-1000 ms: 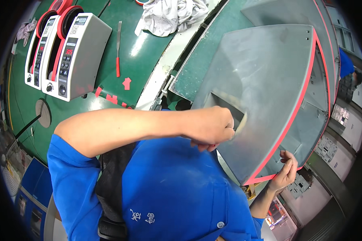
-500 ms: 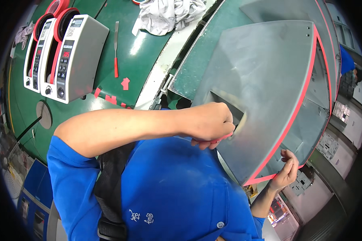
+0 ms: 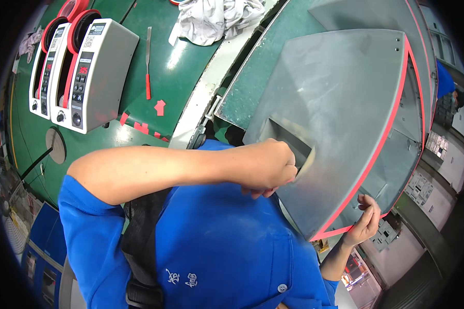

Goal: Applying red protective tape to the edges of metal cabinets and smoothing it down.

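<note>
My left hand (image 3: 268, 166) is closed, knuckles up, beside the rectangular opening (image 3: 288, 143) in a large grey curved housing (image 3: 340, 98). A sliver of red shows under its fingers, too hidden to name. My right hand (image 3: 363, 222) overlaps the housing's lower right rim, its fingers loosely bent over the inner side. Nothing shows in that hand. Red tape (image 3: 376, 149) lines the housing's edges. Around the opening, the grey surface looks scuffed and paler.
Two white tape dispensers (image 3: 100, 72) with red rolls stand at the far left of the green table (image 3: 162, 77). Near them lie a red-handled blade (image 3: 148, 67) and red tape scraps (image 3: 160, 107). A crumpled grey cloth (image 3: 206, 20) lies further back. Another grey housing (image 3: 366, 13) stands behind.
My left hand has shifted slightly left and down, and less of the red thing under its fingers shows. The housing and my right hand have barely moved.
</note>
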`<action>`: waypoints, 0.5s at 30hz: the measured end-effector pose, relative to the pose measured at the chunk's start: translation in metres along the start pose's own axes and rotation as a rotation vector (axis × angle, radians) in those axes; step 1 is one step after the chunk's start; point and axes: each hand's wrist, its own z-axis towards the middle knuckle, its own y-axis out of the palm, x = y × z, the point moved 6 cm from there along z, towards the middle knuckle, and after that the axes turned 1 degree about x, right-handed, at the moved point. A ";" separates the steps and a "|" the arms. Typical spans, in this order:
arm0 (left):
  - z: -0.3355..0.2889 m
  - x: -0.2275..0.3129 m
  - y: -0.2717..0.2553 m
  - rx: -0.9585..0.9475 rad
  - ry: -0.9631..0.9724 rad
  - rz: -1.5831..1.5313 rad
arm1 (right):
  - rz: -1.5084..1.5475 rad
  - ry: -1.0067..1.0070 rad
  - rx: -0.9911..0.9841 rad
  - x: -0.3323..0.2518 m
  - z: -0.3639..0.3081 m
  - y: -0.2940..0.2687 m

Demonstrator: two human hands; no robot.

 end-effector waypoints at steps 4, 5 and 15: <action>-0.003 0.004 -0.007 0.029 0.006 -0.020 | 0.013 -0.002 0.022 -0.002 0.001 0.001; -0.003 0.004 -0.007 0.028 0.008 -0.022 | 0.016 -0.002 0.036 -0.003 0.002 0.001; -0.001 0.003 0.004 0.023 0.024 0.088 | 0.008 0.020 0.049 -0.003 0.002 0.002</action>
